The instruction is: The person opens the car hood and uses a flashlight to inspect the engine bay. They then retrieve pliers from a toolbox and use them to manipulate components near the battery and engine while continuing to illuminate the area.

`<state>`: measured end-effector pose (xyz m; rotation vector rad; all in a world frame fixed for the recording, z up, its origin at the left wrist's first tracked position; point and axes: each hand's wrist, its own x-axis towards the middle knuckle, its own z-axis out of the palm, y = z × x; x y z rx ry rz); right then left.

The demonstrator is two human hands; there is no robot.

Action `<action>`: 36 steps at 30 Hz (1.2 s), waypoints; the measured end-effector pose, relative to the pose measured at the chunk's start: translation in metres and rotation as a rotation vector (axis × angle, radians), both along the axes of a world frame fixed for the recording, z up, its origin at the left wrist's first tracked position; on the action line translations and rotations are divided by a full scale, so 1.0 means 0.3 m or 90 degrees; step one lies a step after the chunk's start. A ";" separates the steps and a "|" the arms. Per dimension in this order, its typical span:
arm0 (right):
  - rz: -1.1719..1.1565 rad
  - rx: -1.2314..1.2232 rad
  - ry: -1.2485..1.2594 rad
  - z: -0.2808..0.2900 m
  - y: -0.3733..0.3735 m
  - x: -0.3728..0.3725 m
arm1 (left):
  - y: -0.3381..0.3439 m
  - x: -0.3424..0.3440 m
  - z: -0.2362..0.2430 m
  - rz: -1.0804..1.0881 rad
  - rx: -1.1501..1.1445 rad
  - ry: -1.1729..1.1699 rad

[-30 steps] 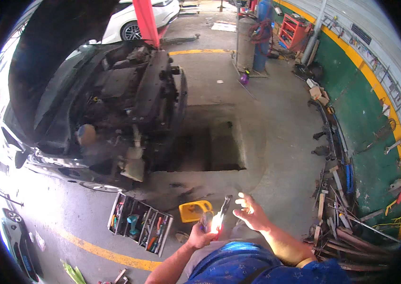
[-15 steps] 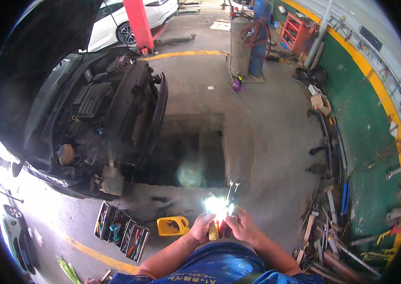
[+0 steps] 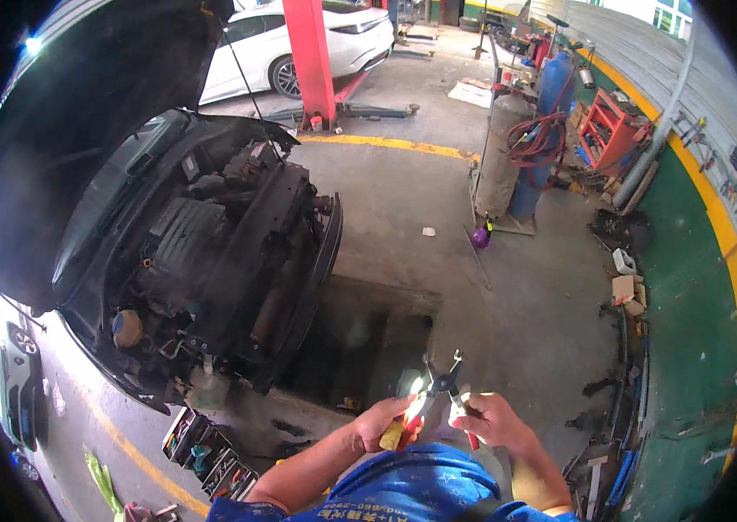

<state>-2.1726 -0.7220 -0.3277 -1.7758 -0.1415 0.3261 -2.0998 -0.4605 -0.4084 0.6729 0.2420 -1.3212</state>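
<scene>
Both hands are on a pair of dark pliers (image 3: 444,383) with red grips, held low in front of my body with the handles spread. My left hand (image 3: 381,419) is closed around one handle, together with a yellow-handled object (image 3: 392,435) whose kind I cannot make out. Bright glare from a lit lamp (image 3: 422,389) hides part of the tool near those fingers. My right hand (image 3: 494,419) is closed on the other handle, its red end showing below the fingers. The pliers' thin jaws point away from me, with nothing visible between them.
A dark car with its hood up and front stripped (image 3: 212,235) stands at left, beside a floor pit (image 3: 368,335). A toolbox (image 3: 207,457) lies near its corner. Gas cylinders (image 3: 508,157) stand at far right; pipes and bars (image 3: 629,418) line the green wall.
The pliers' handles have spread and my right hand has moved right, away from the left. The glare has shrunk. My view has shifted, so car and cylinders appear further right.
</scene>
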 end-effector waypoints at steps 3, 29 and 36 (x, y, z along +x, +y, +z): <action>-0.050 0.064 0.191 -0.041 -0.136 0.318 | -0.139 0.267 -0.053 0.063 -0.063 0.058; 0.021 0.118 0.245 -0.145 -0.482 3.174 | 0.092 2.090 -0.023 0.671 1.276 -0.476; 0.027 -0.004 0.254 -0.266 -0.297 3.783 | 0.712 2.816 -0.074 0.405 1.350 -0.734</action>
